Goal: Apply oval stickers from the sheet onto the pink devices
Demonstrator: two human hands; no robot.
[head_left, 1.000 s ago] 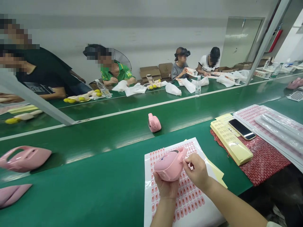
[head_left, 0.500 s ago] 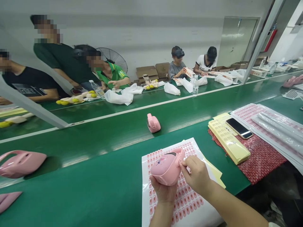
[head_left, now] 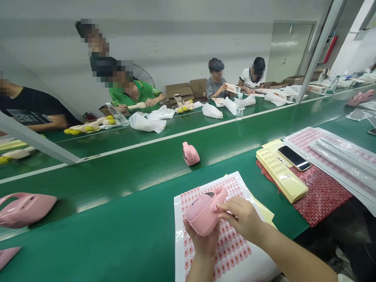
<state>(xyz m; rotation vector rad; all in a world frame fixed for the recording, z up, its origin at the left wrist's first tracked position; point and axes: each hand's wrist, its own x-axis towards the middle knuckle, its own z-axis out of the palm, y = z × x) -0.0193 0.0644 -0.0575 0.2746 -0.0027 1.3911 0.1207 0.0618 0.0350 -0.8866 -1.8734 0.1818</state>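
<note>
My left hand is closed round a small pink plastic toy case, held from below over a white sheet of pink oval stickers. My right hand is beside it, its fingertips pinched together and pressed on the case's handle end. What lies under those fingertips is too small to name. Yellow backing sheets poke out from under the sticker sheet.
A second pink case sits on the green belt. Larger pink shells lie at the left. A yellow sticker stack, a phone and red sticker sheets are at the right. Several people work across the belt.
My left hand has tilted the pink case and my right hand's fingertips have shifted along its handle end. A standing person behind the far workers has moved to the right.
</note>
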